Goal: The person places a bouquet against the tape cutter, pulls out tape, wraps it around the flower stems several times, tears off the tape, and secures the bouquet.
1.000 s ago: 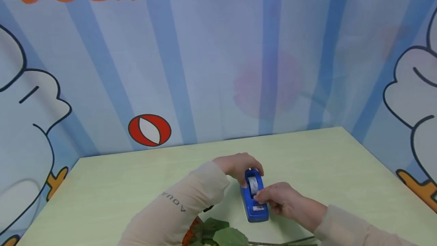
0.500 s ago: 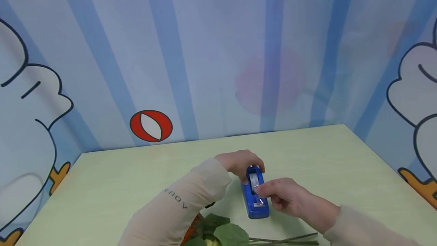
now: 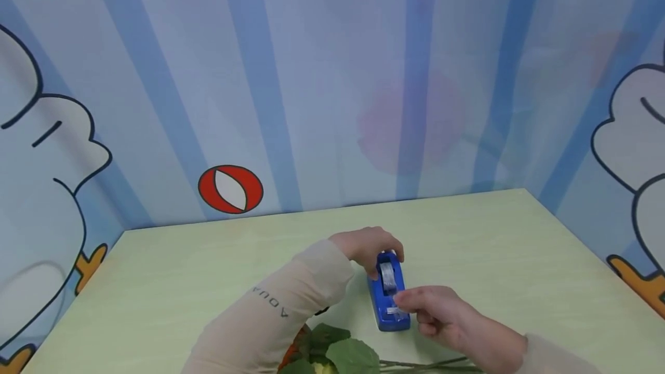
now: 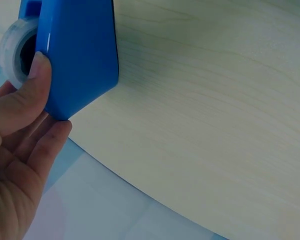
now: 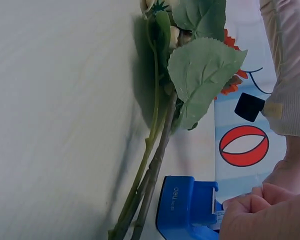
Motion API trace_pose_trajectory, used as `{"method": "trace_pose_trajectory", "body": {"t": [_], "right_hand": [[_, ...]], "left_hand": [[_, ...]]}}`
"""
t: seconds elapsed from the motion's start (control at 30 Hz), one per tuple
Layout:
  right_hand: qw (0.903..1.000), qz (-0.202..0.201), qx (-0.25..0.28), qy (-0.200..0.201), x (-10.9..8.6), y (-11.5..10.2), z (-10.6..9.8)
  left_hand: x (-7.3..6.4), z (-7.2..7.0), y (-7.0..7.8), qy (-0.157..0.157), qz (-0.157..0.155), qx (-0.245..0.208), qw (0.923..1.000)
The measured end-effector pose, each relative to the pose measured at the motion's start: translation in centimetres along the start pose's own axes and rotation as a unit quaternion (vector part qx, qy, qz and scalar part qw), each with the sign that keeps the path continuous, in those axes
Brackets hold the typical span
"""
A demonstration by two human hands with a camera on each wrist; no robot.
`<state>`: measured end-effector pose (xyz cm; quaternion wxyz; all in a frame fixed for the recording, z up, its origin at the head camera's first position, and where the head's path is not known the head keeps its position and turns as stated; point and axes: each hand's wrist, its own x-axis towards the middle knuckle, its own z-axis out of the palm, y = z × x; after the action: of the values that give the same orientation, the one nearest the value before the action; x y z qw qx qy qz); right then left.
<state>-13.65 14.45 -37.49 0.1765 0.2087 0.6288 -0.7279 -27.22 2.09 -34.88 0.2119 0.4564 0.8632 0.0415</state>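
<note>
A blue tape dispenser point(image 3: 391, 324) stands on the table with a roll of clear tape point(image 3: 387, 279) in it. My left hand point(image 3: 366, 247) grips its far end; in the left wrist view the thumb point(image 4: 34, 92) presses the side by the roll and the fingers lie round the end. Over the dispenser's near half, my right hand point(image 3: 441, 313) pinches the clear tape between thumb and index finger, close to the cutting edge. The right wrist view shows this hand point(image 5: 270, 215) above the blue body point(image 5: 177, 207), its fingers hiding most of the tape.
Artificial flowers with green leaves point(image 3: 353, 356) and long stems point(image 5: 155, 160) lie on the pale wooden table point(image 3: 208, 281), nearer to me than the dispenser. Printed cloth walls point(image 3: 332, 85) rise behind the table and at both sides. A black block point(image 5: 249, 107) sits at the left sleeve.
My right hand has lifted tape off the dispenser's top, then come down and nearer to me with it. The left hand keeps its grip, and the dispenser stays in place.
</note>
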Motion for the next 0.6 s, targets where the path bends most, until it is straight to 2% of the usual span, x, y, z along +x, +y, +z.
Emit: {"method": "trace_pose_trajectory", "body": {"t": [0.13,0.33,0.5,0.6], "right_hand": [[0.9997,-0.006,-0.007,-0.025,-0.8,0.2,-0.2],[0.9993,0.023,-0.012,-0.027,-2.3,0.4,-0.4],[0.9940,0.037,-0.006,-0.103,-3.7,1.1,-1.3],[0.9928,0.043,-0.017,-0.111,-4.2,1.5,-1.6]], "left_hand": [[0.1,-0.1,0.1,0.002,-0.001,-0.006,1.0000],[0.1,-0.1,0.1,0.002,-0.014,-0.009,0.9999],[0.3,0.1,0.3,-0.002,-0.015,-0.004,0.9999],[0.3,0.2,0.3,-0.003,-0.018,-0.003,0.9998]]}}
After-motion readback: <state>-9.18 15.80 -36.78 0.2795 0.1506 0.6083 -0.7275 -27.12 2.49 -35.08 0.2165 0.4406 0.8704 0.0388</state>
